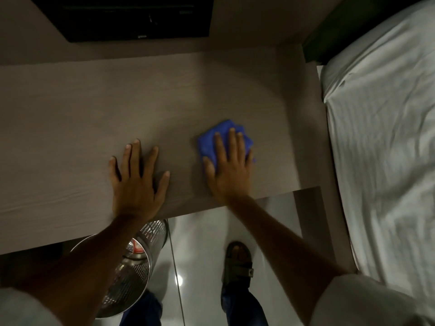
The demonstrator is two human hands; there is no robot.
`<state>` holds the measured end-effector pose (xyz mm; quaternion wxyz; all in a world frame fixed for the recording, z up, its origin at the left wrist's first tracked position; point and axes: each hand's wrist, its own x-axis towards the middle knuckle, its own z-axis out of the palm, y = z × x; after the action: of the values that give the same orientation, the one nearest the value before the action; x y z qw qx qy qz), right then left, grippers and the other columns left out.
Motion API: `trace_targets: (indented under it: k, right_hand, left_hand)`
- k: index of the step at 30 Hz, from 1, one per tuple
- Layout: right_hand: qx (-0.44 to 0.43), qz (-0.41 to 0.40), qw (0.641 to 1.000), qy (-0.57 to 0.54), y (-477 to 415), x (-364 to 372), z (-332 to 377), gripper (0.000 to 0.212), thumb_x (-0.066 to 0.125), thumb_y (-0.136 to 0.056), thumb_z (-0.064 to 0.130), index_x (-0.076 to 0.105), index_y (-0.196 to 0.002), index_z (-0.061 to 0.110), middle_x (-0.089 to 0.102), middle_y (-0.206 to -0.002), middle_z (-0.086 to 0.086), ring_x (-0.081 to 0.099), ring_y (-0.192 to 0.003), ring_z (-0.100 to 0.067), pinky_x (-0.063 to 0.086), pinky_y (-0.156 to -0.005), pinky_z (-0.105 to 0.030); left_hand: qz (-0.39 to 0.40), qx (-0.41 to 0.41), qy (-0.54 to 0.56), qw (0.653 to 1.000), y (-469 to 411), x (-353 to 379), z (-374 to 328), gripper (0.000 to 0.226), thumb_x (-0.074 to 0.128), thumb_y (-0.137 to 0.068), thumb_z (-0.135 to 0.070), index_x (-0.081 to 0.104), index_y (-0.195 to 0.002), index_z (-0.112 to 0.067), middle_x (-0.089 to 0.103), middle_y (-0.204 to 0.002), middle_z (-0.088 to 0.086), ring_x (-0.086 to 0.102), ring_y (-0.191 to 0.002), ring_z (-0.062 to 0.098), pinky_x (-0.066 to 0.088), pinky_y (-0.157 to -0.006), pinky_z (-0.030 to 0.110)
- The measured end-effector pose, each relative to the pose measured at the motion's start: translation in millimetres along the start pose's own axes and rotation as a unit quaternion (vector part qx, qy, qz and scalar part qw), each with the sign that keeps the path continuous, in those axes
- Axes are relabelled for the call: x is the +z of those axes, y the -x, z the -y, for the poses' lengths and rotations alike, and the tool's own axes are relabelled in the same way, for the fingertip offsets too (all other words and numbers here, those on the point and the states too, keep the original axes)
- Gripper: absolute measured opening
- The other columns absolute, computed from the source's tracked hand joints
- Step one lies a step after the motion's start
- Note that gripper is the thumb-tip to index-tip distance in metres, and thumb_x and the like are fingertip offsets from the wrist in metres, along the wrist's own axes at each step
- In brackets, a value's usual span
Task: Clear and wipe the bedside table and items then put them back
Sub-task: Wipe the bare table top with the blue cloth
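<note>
The desk [70,109] is bare of items, so the wiping stage looks to be under way. The right hand [229,165] lies flat with fingers spread on a bunched blue cloth [209,142], pressing it onto the desk near the right end, close to the near edge. The left hand [136,177] is also spread, palm down on the bare wood just left of the cloth, holding nothing; it seems to be a brace.

To the right is the bed [381,161], its white sheet rumpled. Below the near edge a metal bin [131,271] stands on the shiny floor [200,243], beside the person's sandalled foot [239,262].

Risks, as I judge them: the cloth is wadded rather than folded flat, so strokes may leave unwiped strips. It sits close to the near edge, so a pull toward the body could drag it off onto the floor. None of the cleared items are in view.
</note>
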<state>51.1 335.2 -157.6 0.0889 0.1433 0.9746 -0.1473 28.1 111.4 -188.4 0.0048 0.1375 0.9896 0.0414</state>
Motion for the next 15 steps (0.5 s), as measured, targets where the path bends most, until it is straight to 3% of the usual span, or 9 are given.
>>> trace_targets:
  k: [4,6,11,15]
  right_hand:
    - [-0.177,0.047,0.982,0.042,38.2,5.0,-10.3,0.063,0.029,-0.095,0.057,0.011,-0.15,0.033,0.013,-0.161,-0.005,0.002,-0.148,-0.021,0.008,-0.118,-0.053]
    - [-0.175,0.042,0.982,0.051,38.6,-8.1,-54.3,0.062,0.031,-0.094,0.056,0.018,-0.149,0.032,0.018,-0.16,-0.007,0.008,-0.147,-0.023,0.015,-0.117,-0.053]
    - [0.079,-0.014,0.997,0.007,-5.4,-57.9,-144.4,0.063,0.036,-0.093,0.049,0.021,-0.149,0.023,0.014,-0.16,-0.014,0.008,-0.147,-0.033,0.014,-0.118,-0.054]
    - [0.214,-0.051,0.974,-0.044,-77.3,-62.7,-111.9,0.064,0.029,-0.096,0.054,0.012,-0.151,0.025,0.003,-0.162,-0.012,-0.002,-0.148,-0.03,0.007,-0.118,-0.058]
  left_hand:
    - [-0.008,0.004,-0.01,1.0,1.9,1.5,1.9,0.065,0.027,-0.096,-0.058,0.027,-0.153,-0.025,0.021,-0.162,0.016,0.019,-0.149,0.033,0.011,-0.119,0.057]
    - [0.001,0.004,-0.008,1.0,1.3,1.3,2.1,0.066,0.025,-0.096,-0.059,0.027,-0.153,-0.025,0.019,-0.162,0.016,0.017,-0.15,0.032,0.009,-0.119,0.057]
    - [0.02,-0.001,-0.003,1.0,-0.2,-6.0,-1.3,0.069,0.021,-0.096,-0.061,0.027,-0.153,-0.024,0.017,-0.163,0.017,0.015,-0.15,0.033,0.006,-0.12,0.057]
    - [0.019,0.004,-0.008,1.0,-0.4,-9.7,-1.7,0.068,0.024,-0.096,-0.06,0.03,-0.152,-0.021,0.02,-0.162,0.018,0.018,-0.15,0.034,0.009,-0.119,0.058]
